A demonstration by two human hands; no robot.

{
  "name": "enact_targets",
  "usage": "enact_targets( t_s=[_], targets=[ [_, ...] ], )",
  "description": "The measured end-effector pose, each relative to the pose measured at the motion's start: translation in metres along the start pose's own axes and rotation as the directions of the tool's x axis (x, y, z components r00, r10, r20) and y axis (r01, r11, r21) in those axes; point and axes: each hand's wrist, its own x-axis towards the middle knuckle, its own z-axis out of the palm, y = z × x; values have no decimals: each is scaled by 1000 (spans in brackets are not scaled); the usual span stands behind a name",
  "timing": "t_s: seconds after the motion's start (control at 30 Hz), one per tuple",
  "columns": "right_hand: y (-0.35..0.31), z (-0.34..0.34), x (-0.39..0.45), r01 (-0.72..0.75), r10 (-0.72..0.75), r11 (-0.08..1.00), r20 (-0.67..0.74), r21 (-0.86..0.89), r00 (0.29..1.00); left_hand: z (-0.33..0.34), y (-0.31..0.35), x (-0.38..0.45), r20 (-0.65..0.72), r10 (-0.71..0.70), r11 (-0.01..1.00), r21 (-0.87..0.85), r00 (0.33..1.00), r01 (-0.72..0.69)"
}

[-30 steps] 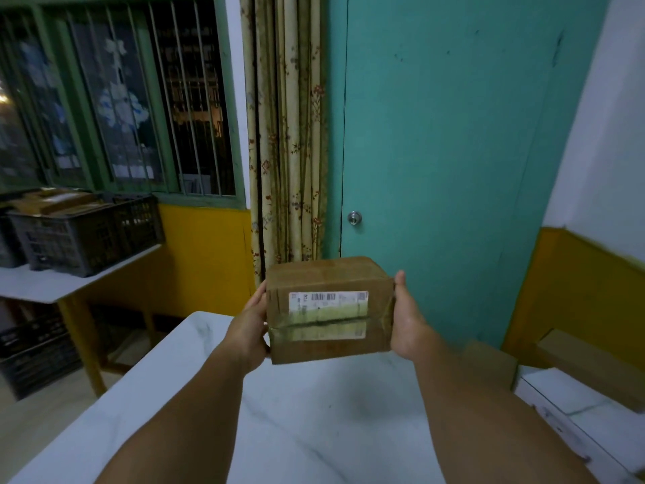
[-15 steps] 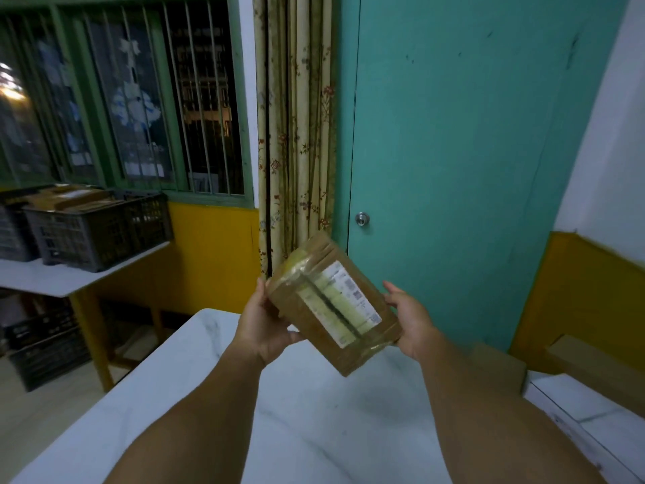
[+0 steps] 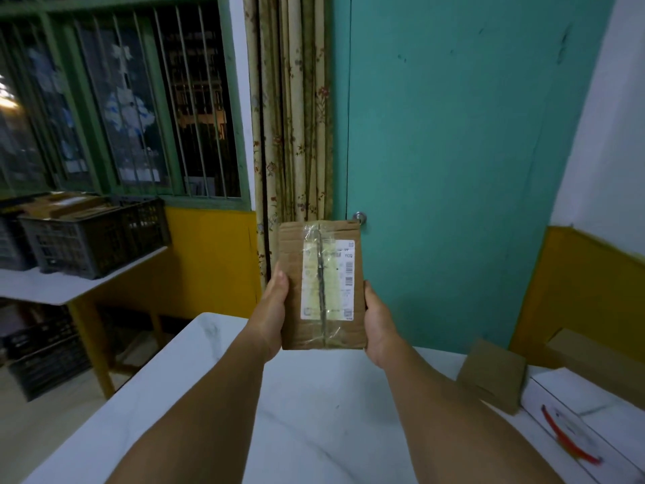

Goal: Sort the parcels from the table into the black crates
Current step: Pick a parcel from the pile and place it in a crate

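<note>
I hold the parcel [image 3: 323, 284] upright in front of me, above the far edge of the white table [image 3: 307, 413], with its long sides vertical and its labelled face turned toward me. My left hand [image 3: 274, 316] grasps the parcel's left edge: the thumb lies along the front face near the edge, and the fingers wrap behind the box, out of sight. My right hand [image 3: 377, 324] grasps the right edge in the same way, thumb at the front corner, fingers hidden behind. Both grips sit on the lower half of the parcel; the upper half stands free. A white label [image 3: 328, 279] with barcodes covers the middle of the face, and a strip of clear tape runs top to bottom over the centre seam. The parcel does not touch the table. A black crate [image 3: 94, 235] holding brown boxes stands on a side table [image 3: 52, 286] well to the left, under the window. Two more brown boxes [image 3: 492, 373] lie on the table to my right.
</note>
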Motion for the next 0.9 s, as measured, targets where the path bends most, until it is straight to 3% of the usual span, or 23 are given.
enact_targets(
  t_s=[0.17,0.3,0.47,0.7,0.9],
  targets=[
    [11,7,-1,-42,40,998,28,44,999,-11,-4,-9,-183,-133,987,-109,974,114],
    [31,28,-4,-108,103,993,108,47,989,-33,-4,-28,-343,-186,982,-99,921,162],
    [71,65,-6,-228,224,974,214,-8,951,-78,-12,-62,-443,-263,964,-156,857,215],
    [124,160,-37,-301,341,940,369,-162,864,-169,-13,-130,-585,-250,966,-209,772,154],
    [151,264,-54,-270,338,940,451,-210,826,-255,20,-167,-665,-220,968,-237,714,78]
  ],
)
